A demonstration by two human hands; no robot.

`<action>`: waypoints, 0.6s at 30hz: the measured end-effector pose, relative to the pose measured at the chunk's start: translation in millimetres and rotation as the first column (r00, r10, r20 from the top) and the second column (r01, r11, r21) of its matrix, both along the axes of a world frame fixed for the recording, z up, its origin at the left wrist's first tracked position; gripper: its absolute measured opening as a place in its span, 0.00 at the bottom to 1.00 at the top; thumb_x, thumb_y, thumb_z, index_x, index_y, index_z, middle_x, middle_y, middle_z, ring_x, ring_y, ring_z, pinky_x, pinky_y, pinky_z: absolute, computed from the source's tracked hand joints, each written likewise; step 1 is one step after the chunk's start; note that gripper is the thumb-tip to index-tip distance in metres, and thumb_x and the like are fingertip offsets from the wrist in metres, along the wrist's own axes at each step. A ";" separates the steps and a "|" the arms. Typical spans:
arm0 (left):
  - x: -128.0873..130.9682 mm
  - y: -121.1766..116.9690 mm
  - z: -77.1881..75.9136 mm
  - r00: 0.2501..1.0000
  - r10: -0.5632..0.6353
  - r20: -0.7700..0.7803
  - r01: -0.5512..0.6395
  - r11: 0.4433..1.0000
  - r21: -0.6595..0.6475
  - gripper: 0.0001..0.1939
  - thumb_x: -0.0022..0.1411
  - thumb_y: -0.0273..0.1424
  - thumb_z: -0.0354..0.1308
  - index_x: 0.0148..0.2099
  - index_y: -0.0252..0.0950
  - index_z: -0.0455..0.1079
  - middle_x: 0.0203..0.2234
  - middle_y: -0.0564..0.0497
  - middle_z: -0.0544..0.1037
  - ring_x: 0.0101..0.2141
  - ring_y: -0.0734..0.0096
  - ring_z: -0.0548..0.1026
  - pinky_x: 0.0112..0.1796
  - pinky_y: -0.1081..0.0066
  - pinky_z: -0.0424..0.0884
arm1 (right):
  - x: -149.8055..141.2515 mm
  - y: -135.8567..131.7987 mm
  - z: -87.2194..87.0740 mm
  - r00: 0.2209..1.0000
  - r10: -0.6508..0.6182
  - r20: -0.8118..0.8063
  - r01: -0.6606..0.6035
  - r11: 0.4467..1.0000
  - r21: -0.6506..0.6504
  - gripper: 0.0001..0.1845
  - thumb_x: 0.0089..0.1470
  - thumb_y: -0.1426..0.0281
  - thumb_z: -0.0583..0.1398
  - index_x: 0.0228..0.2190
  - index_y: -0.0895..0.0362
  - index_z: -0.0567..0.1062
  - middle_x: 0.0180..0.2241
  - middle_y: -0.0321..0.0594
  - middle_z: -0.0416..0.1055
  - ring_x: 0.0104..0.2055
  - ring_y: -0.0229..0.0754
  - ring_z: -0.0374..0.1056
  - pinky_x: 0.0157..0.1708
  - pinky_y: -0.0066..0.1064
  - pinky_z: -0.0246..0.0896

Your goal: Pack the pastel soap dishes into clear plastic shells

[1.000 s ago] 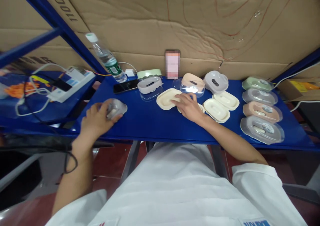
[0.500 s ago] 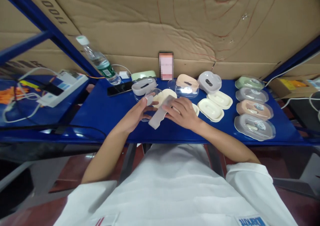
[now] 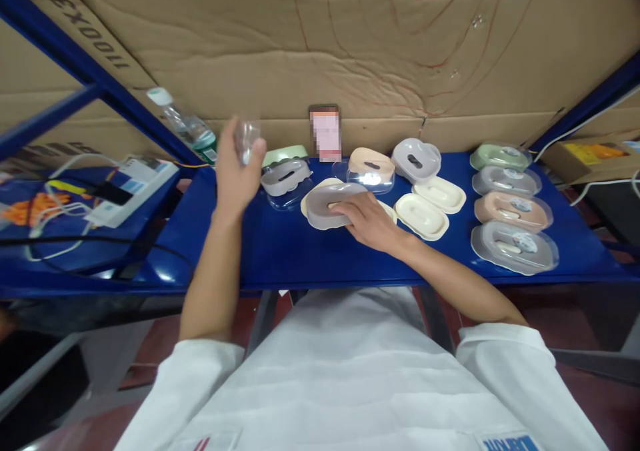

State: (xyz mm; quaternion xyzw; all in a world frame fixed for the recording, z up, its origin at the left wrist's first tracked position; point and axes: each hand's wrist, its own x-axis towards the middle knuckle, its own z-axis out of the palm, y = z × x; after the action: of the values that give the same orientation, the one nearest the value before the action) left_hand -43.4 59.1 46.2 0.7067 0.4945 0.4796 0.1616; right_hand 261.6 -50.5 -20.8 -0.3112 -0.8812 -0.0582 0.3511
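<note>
My left hand (image 3: pixel 233 174) is raised at the back left, beside the water bottle (image 3: pixel 187 128). Its thumb and fingers grip a clear plastic lid (image 3: pixel 247 139), smeared by motion. Lower down, my right hand (image 3: pixel 373 224) has its fingers in a grey oval soap dish (image 3: pixel 320 206). That dish lies over a cream oval tray (image 3: pixel 305 201), mostly covered by it. More cream trays (image 3: pixel 423 216) are just right of my right hand. Behind them are a peach soap dish (image 3: pixel 370 163) with a clear lid (image 3: pixel 373 182) and another grey soap dish (image 3: pixel 416 161).
Several lidded soap dishes (image 3: pixel 515 241) form a column on the right. Grey (image 3: pixel 286 178) and green (image 3: pixel 287 154) dishes sit back left. A phone (image 3: pixel 326 133) leans on the cardboard wall (image 3: pixel 225 64). Cables and a power strip (image 3: pixel 133 191) occupy the left side.
My left hand has moved up and left from beside the grey dish, carrying the clear lid. The grey dish, earlier tilted in my right hand, is now flat over the cream tray.
</note>
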 end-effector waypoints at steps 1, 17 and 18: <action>-6.6 19.2 0.5 0.991 0.121 -0.054 -0.115 0.988 0.103 0.48 0.66 0.66 0.59 0.77 0.47 0.58 0.74 0.46 0.63 0.74 0.47 0.58 0.69 0.45 0.60 | 0.5 0.0 0.0 1.000 -0.003 0.011 0.003 1.000 0.012 0.23 0.66 0.81 0.55 0.58 0.54 0.72 0.50 0.50 0.78 0.53 0.53 0.73 0.53 0.47 0.65; 21.5 4.5 -25.4 0.924 -0.066 -0.377 0.132 0.979 0.152 0.27 0.78 0.52 0.47 0.58 0.41 0.79 0.53 0.40 0.81 0.58 0.51 0.76 0.64 0.48 0.66 | 3.5 -1.1 0.5 0.995 -0.095 0.023 0.092 0.991 0.100 0.20 0.70 0.78 0.55 0.56 0.51 0.78 0.55 0.44 0.81 0.61 0.49 0.73 0.62 0.46 0.60; 35.6 -15.9 -22.0 0.900 -0.208 -0.384 0.272 0.955 0.121 0.26 0.79 0.50 0.46 0.57 0.40 0.79 0.50 0.41 0.82 0.54 0.53 0.78 0.61 0.51 0.70 | 4.4 -0.8 -0.7 0.994 -0.111 0.004 0.110 0.987 0.118 0.20 0.71 0.77 0.55 0.57 0.51 0.78 0.55 0.44 0.81 0.61 0.49 0.72 0.62 0.46 0.60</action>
State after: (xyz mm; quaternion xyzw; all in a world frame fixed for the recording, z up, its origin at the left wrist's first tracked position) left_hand -7.9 43.2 24.2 0.8507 0.3815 0.3561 0.0631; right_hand 266.0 -51.3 -21.6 -0.3381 -0.8594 -0.1312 0.3605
